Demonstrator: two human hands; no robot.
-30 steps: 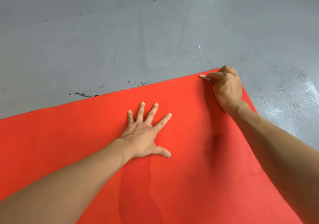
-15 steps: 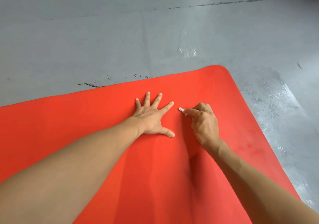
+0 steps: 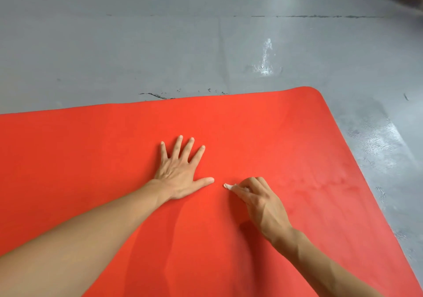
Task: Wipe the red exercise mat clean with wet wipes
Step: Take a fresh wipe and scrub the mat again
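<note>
Head view: right hand (image 3: 261, 203) apparently pinching wet wipe (image 3: 229, 186) against mat (image 3: 286, 136).

Grey painted floor (image 3: 160, 52) – scuffed with dark cracks (image 3: 158, 95) – and shiny wet patches (image 3: 265, 65) catching the light.

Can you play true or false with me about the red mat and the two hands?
1. The left hand lies flat on the red mat with fingers spread. True.
2. The right hand is empty. False: it pinches a small white wipe.
3. The mat lies on a green carpet. False: it lies on a grey floor.
4. The right hand is beside the left hand's thumb. True.
5. The mat is rolled up. False: it lies spread out.
</note>
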